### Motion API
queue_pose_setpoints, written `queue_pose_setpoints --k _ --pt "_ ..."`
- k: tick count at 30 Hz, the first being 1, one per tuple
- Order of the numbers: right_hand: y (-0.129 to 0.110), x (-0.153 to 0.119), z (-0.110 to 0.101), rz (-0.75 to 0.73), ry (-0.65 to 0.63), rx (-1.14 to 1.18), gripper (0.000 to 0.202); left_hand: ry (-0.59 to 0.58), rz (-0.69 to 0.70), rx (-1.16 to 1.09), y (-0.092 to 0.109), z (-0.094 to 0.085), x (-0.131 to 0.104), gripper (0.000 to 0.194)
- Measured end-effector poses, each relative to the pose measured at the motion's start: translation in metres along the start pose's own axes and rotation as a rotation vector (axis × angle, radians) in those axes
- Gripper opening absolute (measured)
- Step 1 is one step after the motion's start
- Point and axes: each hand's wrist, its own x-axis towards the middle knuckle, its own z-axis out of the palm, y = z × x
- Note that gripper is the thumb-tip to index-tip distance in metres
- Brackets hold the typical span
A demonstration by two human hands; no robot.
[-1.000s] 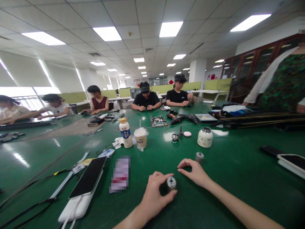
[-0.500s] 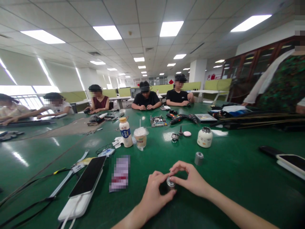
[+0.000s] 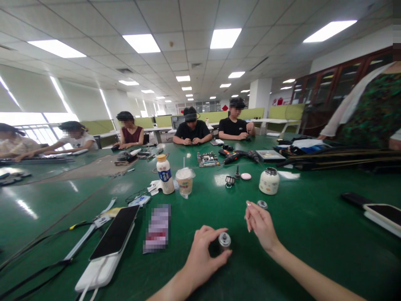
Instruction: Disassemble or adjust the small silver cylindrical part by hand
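My left hand (image 3: 206,253) curls around a small silver metal cylinder (image 3: 224,240) standing upright on the green table, thumb and forefinger on its sides. A short raised stub shows at the centre of the cylinder's top. To its right, my right hand (image 3: 260,223) is lifted, its thumb and fingers pressed together. Whether anything tiny sits between those fingertips I cannot make out. Just behind that hand is a second silver cylinder (image 3: 262,204); only its top shows.
A cream jar (image 3: 269,181), a milk-tea cup (image 3: 184,182) and a bottle (image 3: 165,174) stand beyond my hands. A phone (image 3: 116,232) lies on a white power bank at left. Farther off are a circuit board (image 3: 208,159) and power drills (image 3: 233,156). Several people sit around the table.
My right hand has left the top of the cylinder and moved right and up, in front of the second cylinder. My left hand keeps its hold.
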Motion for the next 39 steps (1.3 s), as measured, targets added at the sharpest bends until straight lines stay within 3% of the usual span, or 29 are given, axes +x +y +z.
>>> queue_pose_setpoints --k 6,11,20,25,29,35,39 --pt "0.011 -0.004 0.007 0.073 -0.094 -0.006 0.058 0.041 0.018 -0.039 0.004 -0.003 0.000 0.050" --pt "0.025 -0.010 0.013 0.120 -0.218 -0.043 0.059 0.101 0.074 -0.100 0.011 -0.006 0.002 0.024" --pt "0.034 -0.015 0.015 0.099 -0.342 -0.080 0.052 0.193 0.002 -0.232 0.012 -0.002 0.009 0.011" --pt "0.032 -0.014 0.014 0.093 -0.360 -0.064 0.040 0.254 -0.026 0.001 -0.005 -0.021 0.020 0.016" --pt "0.029 -0.016 0.012 0.057 -0.403 -0.051 0.022 0.191 -0.213 0.311 -0.027 -0.029 0.022 0.015" --pt "0.021 -0.017 0.008 0.043 -0.506 0.058 0.023 0.189 -0.201 0.332 -0.037 -0.025 0.017 0.033" --pt "0.012 -0.020 0.007 0.001 -0.600 -0.006 0.027 0.177 -0.169 0.284 -0.035 -0.027 0.019 0.017"
